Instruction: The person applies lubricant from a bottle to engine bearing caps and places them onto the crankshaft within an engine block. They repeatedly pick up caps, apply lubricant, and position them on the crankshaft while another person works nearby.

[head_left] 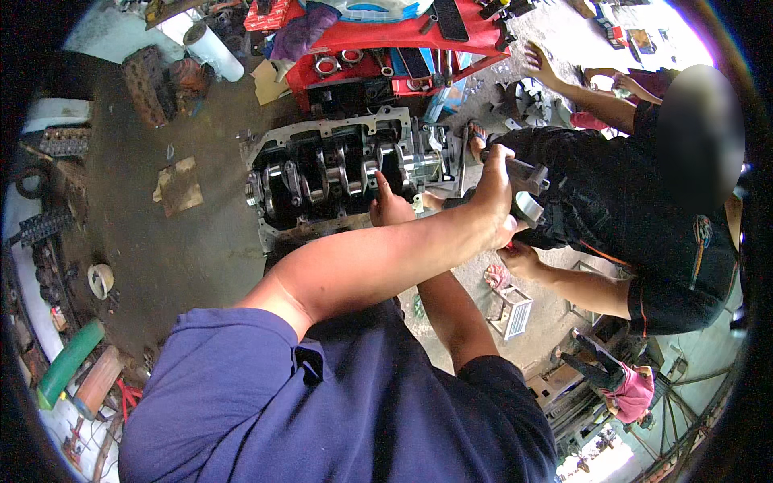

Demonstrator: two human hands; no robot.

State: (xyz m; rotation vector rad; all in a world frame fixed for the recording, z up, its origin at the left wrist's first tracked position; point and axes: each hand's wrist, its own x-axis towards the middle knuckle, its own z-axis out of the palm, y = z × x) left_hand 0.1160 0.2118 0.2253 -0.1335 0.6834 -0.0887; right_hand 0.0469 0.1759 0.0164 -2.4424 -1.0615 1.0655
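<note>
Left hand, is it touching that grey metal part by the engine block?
Touching. The head view shows the left hand wrapped around the grey metal part, fingers closed over it.

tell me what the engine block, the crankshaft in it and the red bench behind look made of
Engine block: looks like cast metal, dull grey with dark oily patches.
Crankshaft: probably steel, its journals shiny and polished.
Red bench: seemingly painted sheet metal, a glossy red coat, scuffed.

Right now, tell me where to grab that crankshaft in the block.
Probably its two ends, from above: the crankshaft lies level in the open engine block, its middle sunk between the webs, its right end standing clear.
</note>
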